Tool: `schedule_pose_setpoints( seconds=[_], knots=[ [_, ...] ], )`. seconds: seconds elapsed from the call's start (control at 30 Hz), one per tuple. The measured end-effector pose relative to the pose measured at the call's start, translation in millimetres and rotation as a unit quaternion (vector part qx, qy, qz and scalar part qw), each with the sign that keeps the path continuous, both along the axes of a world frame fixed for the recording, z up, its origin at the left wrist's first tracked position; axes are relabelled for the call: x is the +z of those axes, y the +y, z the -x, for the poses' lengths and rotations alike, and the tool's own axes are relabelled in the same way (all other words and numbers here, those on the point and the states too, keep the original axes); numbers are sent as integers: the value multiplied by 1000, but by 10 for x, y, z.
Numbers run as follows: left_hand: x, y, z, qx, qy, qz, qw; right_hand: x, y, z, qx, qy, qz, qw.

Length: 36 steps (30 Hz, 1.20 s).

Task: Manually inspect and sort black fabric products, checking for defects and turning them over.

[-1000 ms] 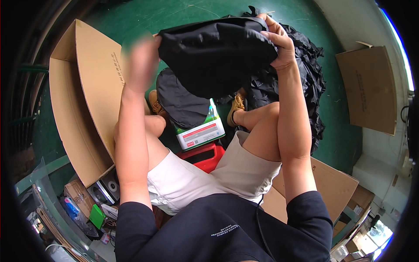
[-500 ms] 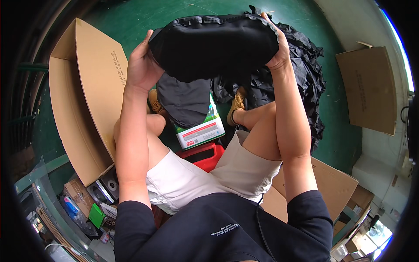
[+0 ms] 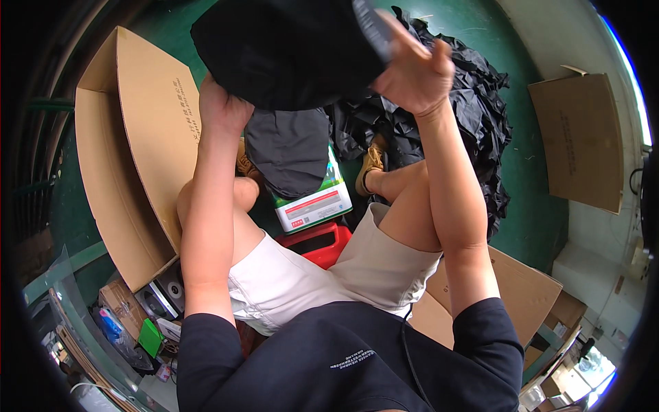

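A black fabric cover [image 3: 288, 55] with a pale-edged rim is held up in front of me, its top running out of view. My left hand [image 3: 223, 110] is closed on its lower left edge, with the fingertips partly hidden behind the fabric. At the right edge of the cover, my right hand [image 3: 415, 79] is open, thumb apart and fingers stretched along the rim, somewhat blurred. Below it, another flat black fabric piece [image 3: 287, 151] lies over a white and green box-shaped container [image 3: 316, 209] between my feet. A heap of crumpled black fabric [image 3: 473, 110] spreads on the floor to the right.
A tall open cardboard box [image 3: 154, 130] stands close by my left arm. Another carton [image 3: 576, 141] leans at the wall on the right. A red plastic object with a handle [image 3: 329, 250] sits between my legs. Cardboard [image 3: 522, 288] lies beside my right elbow.
The cover has moved up and to the left and has turned. My right hand has loosened from its side grip, thumb now apart; the left hand has shifted down to the lower edge.
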<state>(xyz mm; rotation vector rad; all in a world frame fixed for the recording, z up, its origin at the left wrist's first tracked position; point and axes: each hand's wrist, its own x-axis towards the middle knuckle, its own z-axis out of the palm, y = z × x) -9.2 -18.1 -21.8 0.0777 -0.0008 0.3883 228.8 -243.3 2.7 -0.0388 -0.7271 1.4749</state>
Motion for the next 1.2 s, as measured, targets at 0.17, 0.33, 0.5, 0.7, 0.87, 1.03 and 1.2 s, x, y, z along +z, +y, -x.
schedule_pose_setpoints(
  seconds=[0.17, 0.33, 0.5, 0.7, 0.87, 1.03, 1.2],
  knots=[
    [-240, 106, 58, 25, 13, 29, 999, 221, 229, 439, -37, -20, 115, 993],
    [-153, -1, -13, -47, 13, -18, 999, -63, 296, 280, -267, -73, 324, 905],
    [-187, 8, 46, -72, 2, -38, 997, 245, 183, 330, -345, 39, 244, 906],
    [-289, 142, 56, -23, 93, -25, 995, -29, 442, 477, -193, 13, 382, 904],
    [112, -210, -147, 217, 459, -89, 857, -132, 488, 441, -294, 4, 392, 872],
    [253, -353, -121, -49, 216, -128, 967, -180, 515, 386, -301, -15, 353, 886],
    [-200, -287, -75, -20, 391, -199, 898, -73, 551, 352, -333, -48, 408, 849]
  ],
)
